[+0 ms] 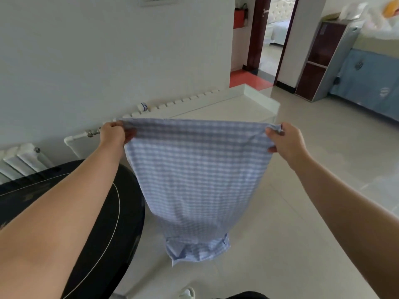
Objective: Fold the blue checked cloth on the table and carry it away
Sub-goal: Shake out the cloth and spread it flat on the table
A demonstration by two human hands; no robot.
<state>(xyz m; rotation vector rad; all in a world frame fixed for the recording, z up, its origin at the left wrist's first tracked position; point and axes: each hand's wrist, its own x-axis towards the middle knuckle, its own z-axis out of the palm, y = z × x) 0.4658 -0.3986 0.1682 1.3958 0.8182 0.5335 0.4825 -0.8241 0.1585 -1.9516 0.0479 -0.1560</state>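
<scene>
The blue checked cloth [197, 178] hangs in the air in front of me, stretched wide along its top edge and narrowing to a crumpled bottom end above the floor. My left hand [113, 134] pinches its top left corner. My right hand [285, 141] pinches the top right corner. Both arms are stretched out forward. The black round table [103, 212] lies at the lower left, under my left forearm, with the cloth off it and just to its right.
A white radiator [23, 158] and pipe run along the wall on the left. A low white step [254, 100] lies ahead, with a doorway [272, 39] beyond. A dark cabinet [319, 59] and a blue-covered piece of furniture [371, 83] stand on the right. Pale tiled floor lies underneath.
</scene>
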